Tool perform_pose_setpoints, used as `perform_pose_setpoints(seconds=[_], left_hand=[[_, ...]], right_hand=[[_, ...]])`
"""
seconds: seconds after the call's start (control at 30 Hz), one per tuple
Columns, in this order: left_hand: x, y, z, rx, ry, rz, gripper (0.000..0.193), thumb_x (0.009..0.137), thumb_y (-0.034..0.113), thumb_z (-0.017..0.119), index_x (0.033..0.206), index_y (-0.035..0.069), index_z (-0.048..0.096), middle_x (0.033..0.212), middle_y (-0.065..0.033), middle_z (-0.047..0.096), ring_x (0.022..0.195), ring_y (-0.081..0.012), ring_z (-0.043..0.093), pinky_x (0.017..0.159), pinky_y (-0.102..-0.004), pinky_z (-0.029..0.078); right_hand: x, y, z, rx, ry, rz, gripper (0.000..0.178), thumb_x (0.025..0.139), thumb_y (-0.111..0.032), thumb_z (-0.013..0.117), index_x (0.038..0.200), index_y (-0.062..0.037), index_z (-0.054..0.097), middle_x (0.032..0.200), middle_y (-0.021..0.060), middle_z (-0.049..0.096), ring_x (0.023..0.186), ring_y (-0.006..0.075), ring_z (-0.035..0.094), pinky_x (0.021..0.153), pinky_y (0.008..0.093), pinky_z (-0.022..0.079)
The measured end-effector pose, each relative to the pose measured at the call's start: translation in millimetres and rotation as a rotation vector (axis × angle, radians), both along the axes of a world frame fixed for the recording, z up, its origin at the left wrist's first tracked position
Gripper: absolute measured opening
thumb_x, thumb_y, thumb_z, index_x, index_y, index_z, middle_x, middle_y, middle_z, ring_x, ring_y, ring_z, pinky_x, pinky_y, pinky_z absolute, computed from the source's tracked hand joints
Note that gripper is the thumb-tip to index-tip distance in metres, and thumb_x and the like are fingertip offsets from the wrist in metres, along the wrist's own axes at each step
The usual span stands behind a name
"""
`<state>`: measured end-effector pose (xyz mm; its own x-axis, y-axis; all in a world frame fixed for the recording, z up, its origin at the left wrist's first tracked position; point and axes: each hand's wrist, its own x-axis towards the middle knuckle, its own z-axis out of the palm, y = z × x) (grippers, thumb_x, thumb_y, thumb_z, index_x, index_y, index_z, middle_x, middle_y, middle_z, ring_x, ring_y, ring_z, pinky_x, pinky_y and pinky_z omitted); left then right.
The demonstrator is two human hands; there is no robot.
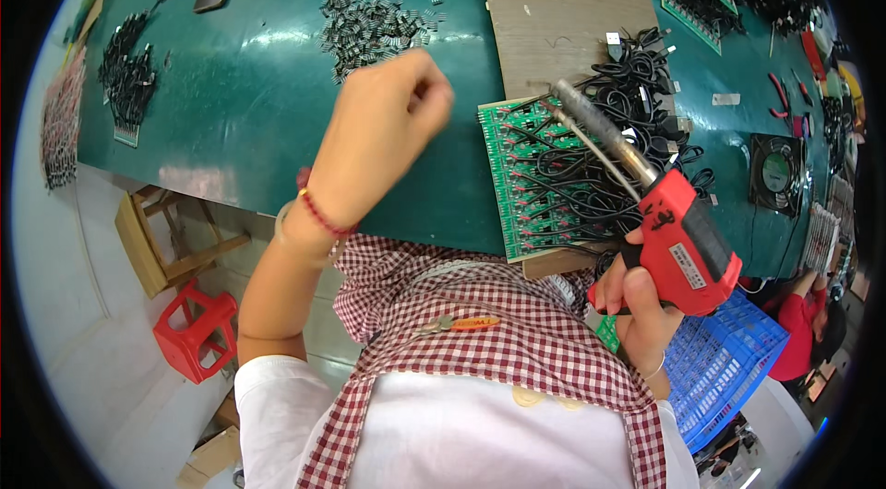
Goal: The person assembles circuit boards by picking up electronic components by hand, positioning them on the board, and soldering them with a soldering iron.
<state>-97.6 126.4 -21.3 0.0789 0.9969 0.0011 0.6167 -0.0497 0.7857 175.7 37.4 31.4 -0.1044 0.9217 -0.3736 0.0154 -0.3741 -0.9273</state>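
My right hand (641, 304) grips a red soldering gun (697, 254) by its handle. The gun's metal tip and thin feed tube point up and left, over the far edge of a green circuit board panel (498, 152). Black cables run across that panel, with red wire ends lying on it. To the left, my left hand (388, 106) is raised over the table with its fingers curled together. What it holds, if anything, is hidden. Just beyond it lies a loose pile of small dark, metallic parts (374, 23).
The panel rests on a brown board (572, 14) on a green table (249, 101). Cables with USB plugs (637, 74) bunch at its right. A small fan (776, 162) and red-handled pliers (780, 97) lie farther right. A blue crate (720, 369) and a red stool (197, 332) stand below.
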Motion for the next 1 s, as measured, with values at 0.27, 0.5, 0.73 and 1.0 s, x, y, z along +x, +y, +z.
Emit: perform_pose_setpoints(seconds=[0.27,0.5,0.73,1.0], left_hand=[[70,-71,35,-0.68,-1.21,-0.076,0.007,0.089,0.001,0.053,0.091,-0.004,0.049,0.089,-0.0135,0.06,0.069,-0.0146,0.063,0.058,-0.0255,0.055],[76,-76,29,-0.636,-1.237,-0.096,0.007,0.089,0.001,0.054,0.093,-0.004,0.05,0.088,-0.0125,0.06,0.069,-0.0145,0.063,0.06,-0.0256,0.056],[66,-71,43,-0.618,-0.847,-0.22,0.004,0.085,0.0,0.057,0.083,-0.003,0.056,0.071,-0.0059,0.063,0.063,-0.0097,0.062,0.057,-0.0226,0.053],[52,-55,19,-0.335,-0.685,-0.149,0.003,0.078,0.0,0.057,0.077,0.001,0.059,0.068,-0.0012,0.061,0.057,-0.0053,0.054,0.051,-0.0186,0.043]], right_hand=[[-25,18,1,0.225,-0.027,0.264,0.045,0.078,0.006,0.059,0.119,-0.0026,0.042,0.089,0.0082,0.052,0.078,0.0129,0.051,0.07,0.0264,0.045],[-28,19,6,0.269,-0.253,0.25,0.007,0.082,0.0,0.057,0.087,-0.0041,0.053,0.076,0.0037,0.051,0.068,0.0148,0.049,0.063,0.0292,0.039],[-28,19,3,0.248,-0.303,0.289,0.012,0.081,0.0,0.058,0.092,-0.0041,0.055,0.078,0.0047,0.053,0.074,0.019,0.051,0.066,0.0333,0.04],[-20,15,-9,0.336,-0.189,0.275,0.04,0.084,-0.001,0.058,0.12,0.0027,0.042,0.079,0.0078,0.055,0.068,0.0117,0.053,0.066,0.027,0.047]])
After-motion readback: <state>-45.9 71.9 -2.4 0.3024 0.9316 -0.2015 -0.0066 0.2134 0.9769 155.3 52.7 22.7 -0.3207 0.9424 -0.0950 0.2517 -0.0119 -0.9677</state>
